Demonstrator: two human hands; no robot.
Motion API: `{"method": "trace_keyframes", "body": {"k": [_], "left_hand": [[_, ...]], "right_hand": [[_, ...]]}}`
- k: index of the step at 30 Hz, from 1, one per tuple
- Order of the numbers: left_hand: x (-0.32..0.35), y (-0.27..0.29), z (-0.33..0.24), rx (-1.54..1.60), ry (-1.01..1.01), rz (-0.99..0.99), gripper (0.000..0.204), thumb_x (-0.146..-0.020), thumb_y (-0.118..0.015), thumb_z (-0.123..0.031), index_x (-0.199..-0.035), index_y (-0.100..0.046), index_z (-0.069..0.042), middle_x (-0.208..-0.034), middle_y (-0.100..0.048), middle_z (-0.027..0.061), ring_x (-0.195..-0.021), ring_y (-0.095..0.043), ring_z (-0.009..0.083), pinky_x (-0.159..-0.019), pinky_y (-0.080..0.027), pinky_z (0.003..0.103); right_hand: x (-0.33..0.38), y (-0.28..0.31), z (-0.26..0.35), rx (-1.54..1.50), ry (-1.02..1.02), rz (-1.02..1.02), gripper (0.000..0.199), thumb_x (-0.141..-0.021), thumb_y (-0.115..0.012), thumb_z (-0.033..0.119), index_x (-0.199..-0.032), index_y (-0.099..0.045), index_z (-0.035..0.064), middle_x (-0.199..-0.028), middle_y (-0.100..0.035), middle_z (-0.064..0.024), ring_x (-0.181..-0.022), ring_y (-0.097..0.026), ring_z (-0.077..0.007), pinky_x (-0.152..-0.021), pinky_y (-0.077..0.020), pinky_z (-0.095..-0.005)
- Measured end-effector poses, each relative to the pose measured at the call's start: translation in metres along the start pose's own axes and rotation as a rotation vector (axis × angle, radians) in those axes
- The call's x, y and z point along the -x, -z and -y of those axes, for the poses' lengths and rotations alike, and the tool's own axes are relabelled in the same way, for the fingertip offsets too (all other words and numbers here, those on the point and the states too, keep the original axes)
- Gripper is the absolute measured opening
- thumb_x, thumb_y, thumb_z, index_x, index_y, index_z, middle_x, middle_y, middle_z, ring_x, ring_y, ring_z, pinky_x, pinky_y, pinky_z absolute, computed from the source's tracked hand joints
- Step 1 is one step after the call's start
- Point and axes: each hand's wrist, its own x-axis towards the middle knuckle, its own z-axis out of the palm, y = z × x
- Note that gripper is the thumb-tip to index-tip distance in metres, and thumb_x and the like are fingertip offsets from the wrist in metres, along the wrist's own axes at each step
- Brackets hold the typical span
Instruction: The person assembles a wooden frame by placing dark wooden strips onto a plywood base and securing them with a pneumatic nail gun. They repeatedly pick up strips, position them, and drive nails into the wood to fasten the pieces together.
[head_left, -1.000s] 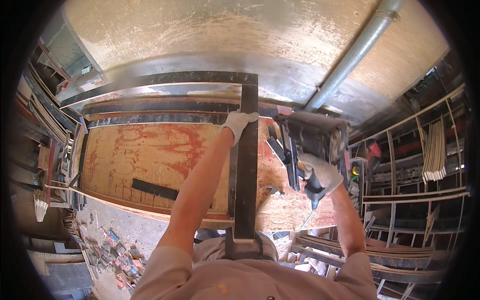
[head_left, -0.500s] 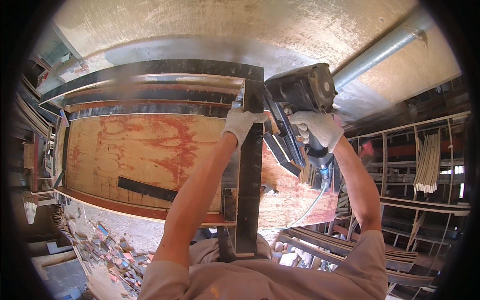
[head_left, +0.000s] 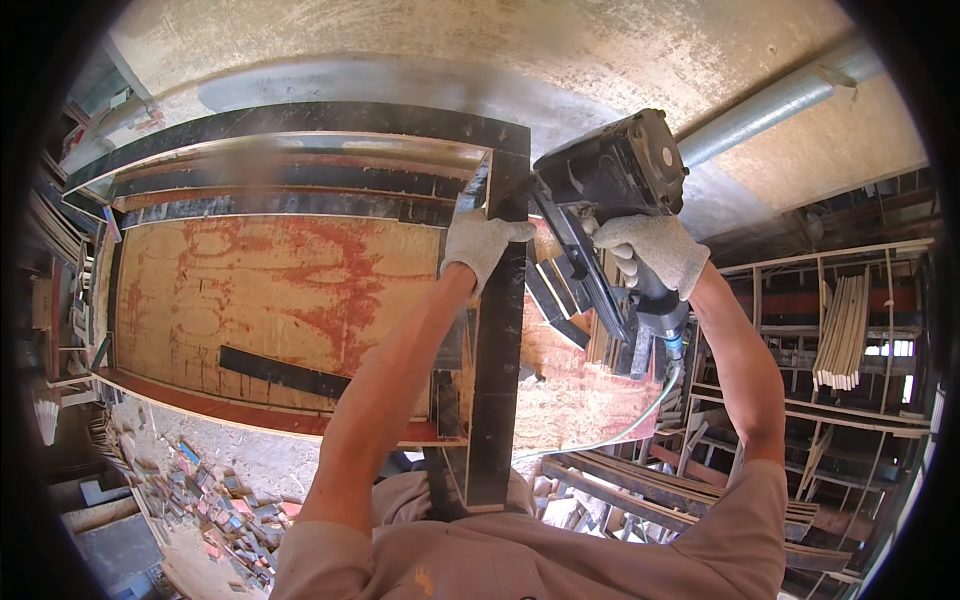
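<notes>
Two gloved hands busy: left hand [head_left: 480, 247] fingers wrapped on dark frame strip [head_left: 497, 350] over plywood board [head_left: 280, 300], right hand [head_left: 652, 250] clenched on nail gun [head_left: 600, 185] at the corner — I reckon fastening step, next needs nose squared on joint.

Pretty bright daylight overall, warm tone. The pale wall [head_left: 420, 60] up top is strongly lit and a bit washed out, with a soft grey shadow band right above the black frame [head_left: 300, 120]. The shelving [head_left: 850, 330] on the right sits in deep shade, with small blown-out gaps between the slats. Heavy fisheye: straight edges bow hard near the rim and the corners are plain black. The upper left of the frame looks smeared, like motion blur. The centre is reasonably sharp, fine detail soft.
</notes>
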Motion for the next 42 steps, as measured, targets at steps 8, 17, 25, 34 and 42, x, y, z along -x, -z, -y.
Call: {"method": "trace_keyframes", "body": {"k": [8,17,25,34,42], "left_hand": [[0.002,-0.004,-0.002,-0.046,0.047,0.005,0.047,-0.073,-0.087,-0.029,-0.1,-0.076,0.007,-0.089,-0.075,0.0163,-0.08,-0.071,0.0233,-0.075,-0.054,0.037],[0.0,0.012,0.004,-0.131,-0.048,0.052,0.056,-0.077,-0.085,-0.042,-0.104,-0.076,0.006,-0.094,-0.076,0.0172,-0.087,-0.071,0.0237,-0.078,-0.054,0.038],[0.107,0.081,0.155,-0.045,0.585,-0.127,0.074,-0.085,-0.07,-0.066,-0.115,-0.068,0.002,-0.108,-0.073,0.0199,-0.1,-0.072,0.0271,-0.082,-0.058,0.043],[0.149,0.165,0.298,-0.664,1.31,-0.561,0.133,-0.08,-0.072,-0.071,-0.155,-0.009,0.019,-0.142,-0.048,0.0316,-0.121,-0.062,0.036,-0.091,-0.057,0.045],[0.168,0.207,0.257,0.148,0.671,-0.896,0.089,-0.072,-0.085,-0.043,-0.136,-0.046,0.006,-0.108,-0.067,0.0176,-0.094,-0.07,0.0262,-0.082,-0.059,0.041]], "right_hand": [[-0.007,0.01,0.016,0.09,0.053,-0.034,0.007,-0.088,-0.069,0.013,-0.084,-0.064,0.0099,-0.058,-0.041,0.0059,-0.046,-0.045,-0.0101,-0.042,-0.0381,-0.0303],[0.006,0.009,-0.002,0.073,0.008,-0.048,0.022,-0.09,-0.07,0.014,-0.071,-0.059,0.0116,-0.057,-0.044,0.0049,-0.047,-0.042,-0.0089,-0.044,-0.0369,-0.0281],[0.053,0.054,-0.244,-0.213,-0.047,-0.242,0.021,-0.085,-0.069,0.02,-0.069,-0.056,0.0144,-0.057,-0.051,0.001,-0.047,-0.05,-0.0139,-0.046,-0.0414,-0.0298],[0.173,-0.067,-0.549,-0.197,-0.478,-0.348,0.009,-0.074,-0.068,0.003,-0.07,-0.061,0.007,-0.064,-0.061,-0.0045,-0.046,-0.055,-0.0208,-0.045,-0.0459,-0.0384],[0.174,-0.178,-0.589,-0.035,-0.777,-0.241,0.008,-0.077,-0.068,0.008,-0.071,-0.064,0.0081,-0.062,-0.061,-0.0053,-0.045,-0.054,-0.021,-0.045,-0.0447,-0.0387]]}}
